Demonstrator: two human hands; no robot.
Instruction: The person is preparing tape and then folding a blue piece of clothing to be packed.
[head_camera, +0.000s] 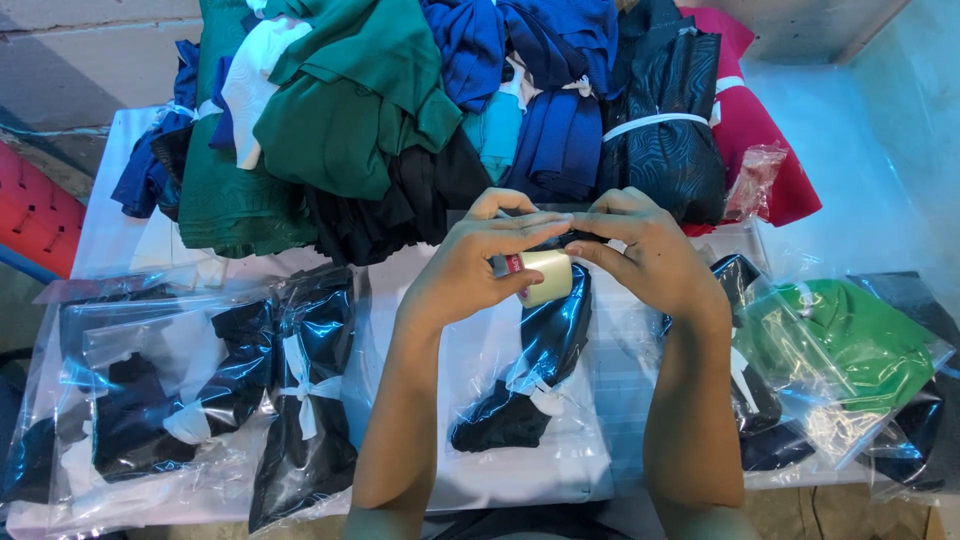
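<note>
At frame centre a clear bag (560, 440) holds dark cloth (530, 380); the left hand (470, 265) and right hand (650, 250) both pinch a tape roll (545, 277).

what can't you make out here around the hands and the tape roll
Head view only:
- Tape roll: mostly covered by the left hand and right hand; its loose end is hidden under the fingertips.
- Bagged dark garment below the hands: its top is hidden by the hands, so whether the bag is sealed cannot be told.
- Green bagged garment: blurred by plastic glare.
- Clothes pile: cut off by the top edge.
</note>
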